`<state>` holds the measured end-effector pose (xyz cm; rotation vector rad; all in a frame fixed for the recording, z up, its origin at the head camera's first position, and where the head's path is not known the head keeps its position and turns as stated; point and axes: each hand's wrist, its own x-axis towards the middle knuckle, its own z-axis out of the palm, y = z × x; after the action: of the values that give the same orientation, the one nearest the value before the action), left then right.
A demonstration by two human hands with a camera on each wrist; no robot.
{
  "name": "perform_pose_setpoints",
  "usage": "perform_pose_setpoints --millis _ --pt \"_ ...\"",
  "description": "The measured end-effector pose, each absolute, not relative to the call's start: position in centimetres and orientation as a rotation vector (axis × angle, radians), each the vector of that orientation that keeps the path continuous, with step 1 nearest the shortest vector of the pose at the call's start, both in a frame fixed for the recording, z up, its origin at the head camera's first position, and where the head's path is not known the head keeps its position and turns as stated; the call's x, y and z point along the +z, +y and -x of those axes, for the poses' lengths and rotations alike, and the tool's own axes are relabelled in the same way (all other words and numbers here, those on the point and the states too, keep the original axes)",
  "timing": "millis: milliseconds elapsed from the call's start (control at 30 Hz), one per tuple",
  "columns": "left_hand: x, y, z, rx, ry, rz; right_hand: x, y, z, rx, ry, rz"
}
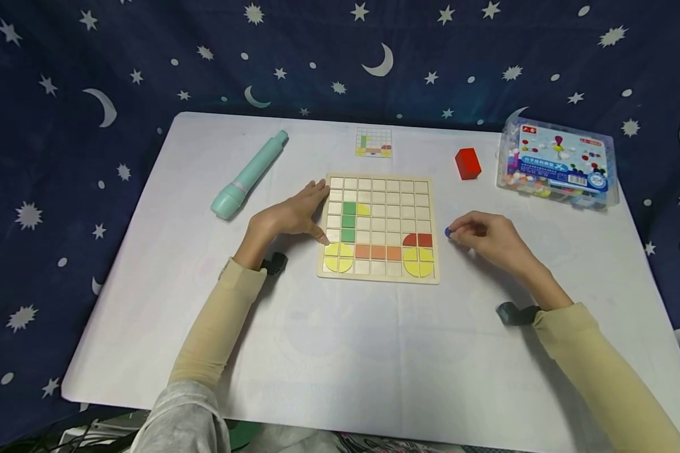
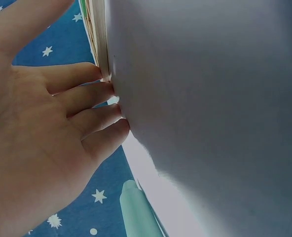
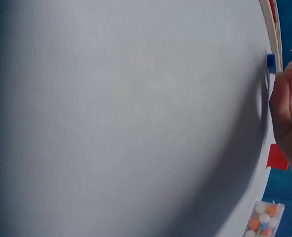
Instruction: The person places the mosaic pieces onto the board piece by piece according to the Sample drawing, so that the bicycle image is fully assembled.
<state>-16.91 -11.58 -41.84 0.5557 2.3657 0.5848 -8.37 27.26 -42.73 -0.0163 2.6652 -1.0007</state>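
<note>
A square wooden grid board (image 1: 378, 228) lies on the white table, with green, yellow, orange and red pieces set in some of its cells. Along the board's left edge rests my left hand (image 1: 294, 211), its fingers extended and the thumb near the lower-left yellow circle (image 1: 339, 257). To the right of the board, my right hand (image 1: 490, 239) pinches a small blue piece (image 1: 448, 232) between thumb and fingers. That blue piece (image 3: 271, 63) also shows at the fingertips in the right wrist view; its full shape is partly hidden. Behind the board lies a small pattern card (image 1: 373, 143).
A mint-green flashlight-like cylinder (image 1: 250, 175) lies at the left. At the back right are a red block (image 1: 468, 163) and a clear plastic box (image 1: 558, 162) of colored balls. A navy curtain (image 1: 340, 56) with moons and stars hangs behind the table.
</note>
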Motion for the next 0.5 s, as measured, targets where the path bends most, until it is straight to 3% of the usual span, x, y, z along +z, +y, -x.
perform_pose_setpoints --millis 500 --pt "-42.0 -11.5 16.9 0.582 2.371 -0.544 -43.1 27.2 10.0 -0.832 2.692 0.052"
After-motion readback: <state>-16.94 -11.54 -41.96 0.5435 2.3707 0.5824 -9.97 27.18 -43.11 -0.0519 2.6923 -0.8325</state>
